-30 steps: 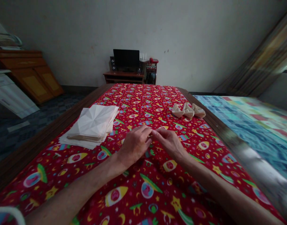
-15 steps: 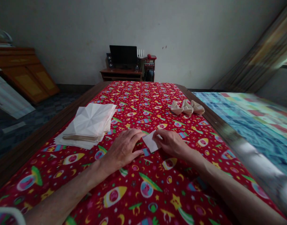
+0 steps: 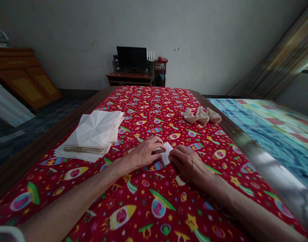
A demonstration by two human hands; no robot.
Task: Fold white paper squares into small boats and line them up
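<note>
A small folded square of white paper lies on the red printed cloth between my two hands. My left hand pinches its left corner between thumb and fingers. From the other side, my right hand has its fingers closed at the paper's right corner, partly covering it. A stack of creased white paper sheets sits to the left of my left hand. Beyond my right hand stand three folded paper pieces in a row, beige and pointed at the top.
The cloth covers a table with a dark wooden edge. A bed with a blue patchwork cover adjoins on the right. Past the table's far end is a desk with a monitor. A wooden cabinet stands at the left.
The paper was hidden under both hands, then showed with my right hand on it and my left hand spread beside it. Now my left fingers have closed on its left corner.
</note>
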